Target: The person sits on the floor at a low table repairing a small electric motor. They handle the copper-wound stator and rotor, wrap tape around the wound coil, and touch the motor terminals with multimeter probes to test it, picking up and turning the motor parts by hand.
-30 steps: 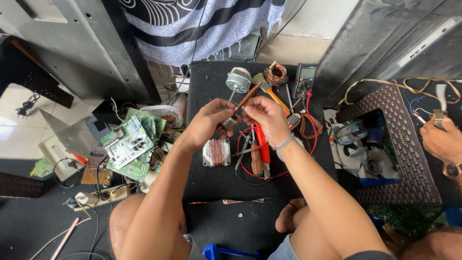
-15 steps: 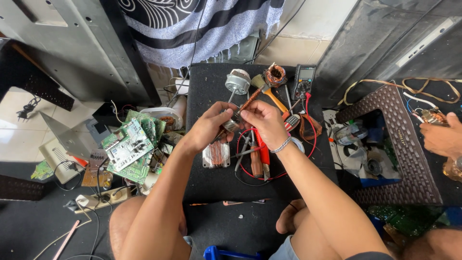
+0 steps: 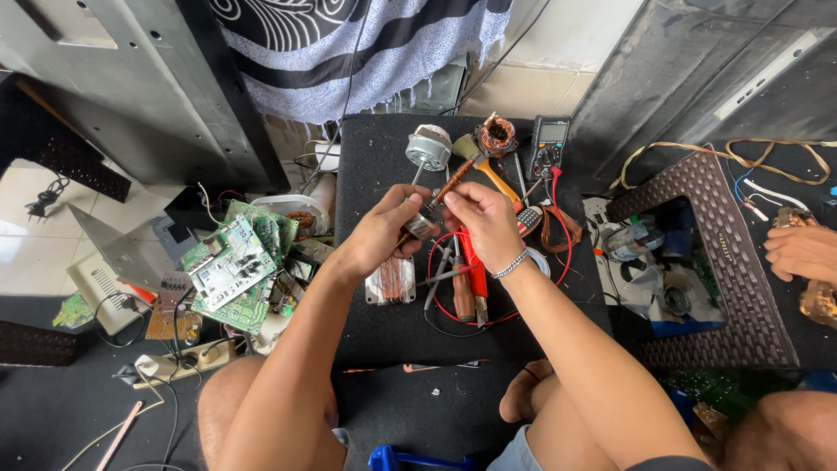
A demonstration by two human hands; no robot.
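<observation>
Both hands meet mid-frame over the black desk: left hand pinched shut on a small metal part, right hand closed on the same bit w/ a brown-handled screwdriver angling up-right from it. Small motor, copper coil & multimeter sit just above; green circuit boards piled at left, someone else's hand at far right edge.

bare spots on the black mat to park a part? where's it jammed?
Free: the black mat at its far left corner, beside the small motor, and the near strip below the screwdrivers. Crowded: mid-mat, under the left hand and right hand, with red wire and multimeter. Circuit boards fill the floor on the left.
</observation>
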